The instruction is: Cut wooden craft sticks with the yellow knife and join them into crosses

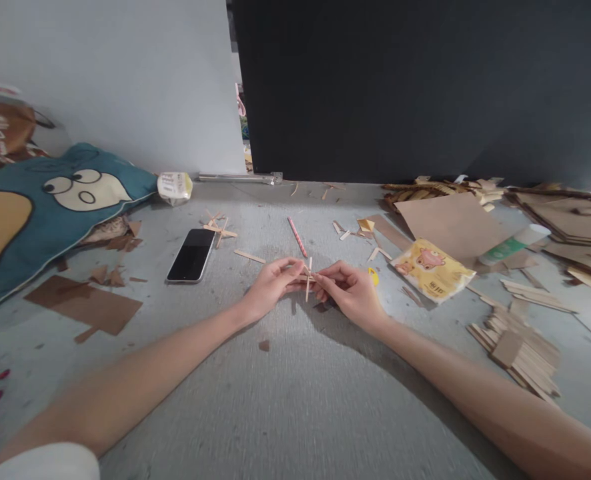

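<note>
Between both hands, just above the grey table, is a small cross of thin cardboard strips (308,288); one strip stands upright across another that runs sideways. My left hand (274,283) pinches its left end between thumb and fingers. On the other side my right hand (346,287) has its fingertips closed on the right end. The fingers cover where the strips join. Beyond the hands lies a pink patterned pencil (297,237). A similar piece of crossed strips (220,230) rests at the far left, beside a black-screened phone (191,256).
At right lie a yellow cartoon packet (433,269), a green-and-white glue stick (514,245), a pile of cardboard strips (520,347) and cardboard sheets (450,223). A blue cartoon cushion (90,213) and brown cardboard scraps (88,307) are on the left. A dark panel (425,87) stands behind.
</note>
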`<action>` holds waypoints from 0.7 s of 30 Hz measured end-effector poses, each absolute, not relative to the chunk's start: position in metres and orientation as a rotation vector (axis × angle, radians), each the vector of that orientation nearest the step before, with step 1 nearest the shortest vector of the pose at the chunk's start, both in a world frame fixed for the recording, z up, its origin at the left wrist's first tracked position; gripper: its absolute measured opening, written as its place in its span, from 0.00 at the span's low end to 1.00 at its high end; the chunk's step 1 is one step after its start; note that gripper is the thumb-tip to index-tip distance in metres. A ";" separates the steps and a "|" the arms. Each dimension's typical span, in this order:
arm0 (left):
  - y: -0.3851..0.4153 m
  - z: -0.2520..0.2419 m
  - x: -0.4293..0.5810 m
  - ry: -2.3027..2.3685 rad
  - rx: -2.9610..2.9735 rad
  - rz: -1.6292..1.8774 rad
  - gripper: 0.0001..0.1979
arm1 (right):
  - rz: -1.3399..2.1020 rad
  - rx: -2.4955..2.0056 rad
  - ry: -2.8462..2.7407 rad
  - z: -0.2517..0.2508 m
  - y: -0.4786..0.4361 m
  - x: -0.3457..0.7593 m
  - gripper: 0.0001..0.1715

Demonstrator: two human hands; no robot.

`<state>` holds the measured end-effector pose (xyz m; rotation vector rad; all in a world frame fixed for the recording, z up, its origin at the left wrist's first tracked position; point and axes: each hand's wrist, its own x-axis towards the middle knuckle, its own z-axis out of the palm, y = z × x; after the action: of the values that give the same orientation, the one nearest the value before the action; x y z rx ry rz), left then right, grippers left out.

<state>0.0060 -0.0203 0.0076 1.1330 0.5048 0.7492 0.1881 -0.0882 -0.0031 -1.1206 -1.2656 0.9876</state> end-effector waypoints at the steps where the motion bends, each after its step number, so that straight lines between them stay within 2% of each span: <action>1: -0.022 0.008 0.006 0.495 1.190 0.759 0.23 | 0.977 -1.124 -1.260 -0.003 -0.088 0.188 0.24; 10: -0.023 0.012 0.000 0.571 1.546 0.766 0.16 | 0.968 -1.102 -1.244 -0.001 -0.090 0.188 0.24; 21: -0.027 0.013 0.002 0.659 1.481 0.896 0.22 | 0.901 -1.106 -1.252 -0.002 -0.090 0.189 0.22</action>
<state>0.0018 -0.0268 0.0133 1.4812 0.6585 0.8962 0.1891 -0.0900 -0.0022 -1.1056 -1.2520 0.9006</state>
